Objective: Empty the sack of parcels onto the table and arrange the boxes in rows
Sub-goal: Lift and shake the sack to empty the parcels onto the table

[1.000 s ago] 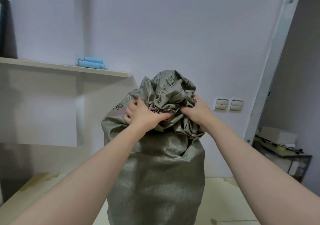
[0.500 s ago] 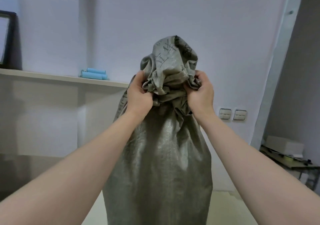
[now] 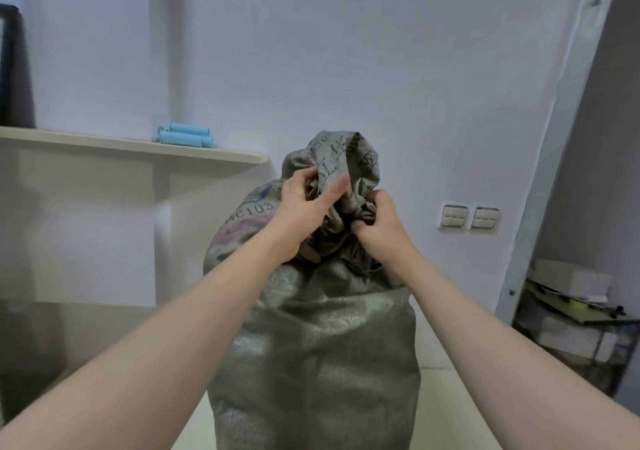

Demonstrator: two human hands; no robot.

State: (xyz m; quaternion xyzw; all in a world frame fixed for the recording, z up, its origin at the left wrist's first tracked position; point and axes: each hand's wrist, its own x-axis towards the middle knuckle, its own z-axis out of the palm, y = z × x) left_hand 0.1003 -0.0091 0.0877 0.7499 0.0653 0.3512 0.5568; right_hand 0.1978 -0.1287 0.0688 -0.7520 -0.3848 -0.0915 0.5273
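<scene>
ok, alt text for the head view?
A left hand and right hand grip the bunched neck of an upright grey-green woven sack on a pale table. Behind, a wall shelf holds blue rolls, with two light switches to the right.

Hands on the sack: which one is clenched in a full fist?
The right hand, fisted on the bunched neck of the sack; the left hand has its thumb sticking out straight.

Head-worn camera faces forward, close to the sack (image 3: 311, 345), toward the wall (image 3: 346, 69).
</scene>
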